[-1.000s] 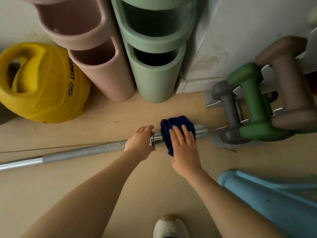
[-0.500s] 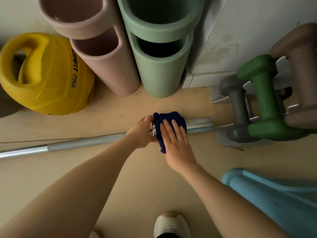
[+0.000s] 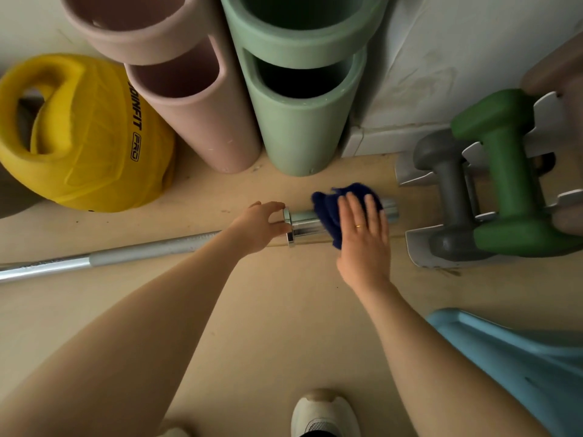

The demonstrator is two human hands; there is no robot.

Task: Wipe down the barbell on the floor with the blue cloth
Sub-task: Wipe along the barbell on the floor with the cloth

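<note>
Both hands' grip: barbell point(image 3: 307, 227) under blue cloth point(image 3: 331, 209).

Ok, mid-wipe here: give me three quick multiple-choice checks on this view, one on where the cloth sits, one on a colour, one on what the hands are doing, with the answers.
1. Where is the blue cloth?
A. draped over the barbell sleeve near its right end
B. on the floor by the shoe
C. on the yellow ball

2. What colour is the dumbbell right beside the grey dumbbell on the rack?
A. red
B. green
C. white

3. How does the right hand meet the cloth?
A. balled in a fist beside it
B. lifted well clear of it
C. flat, with straight fingers pressing it onto the bar

Answers: 1 A, the cloth covers the chrome sleeve just short of the bar's end. 2 B, the green dumbbell lies next to the grey one. 3 C, the fingers lie extended over the cloth while the left hand holds the bar at the collar.
</note>
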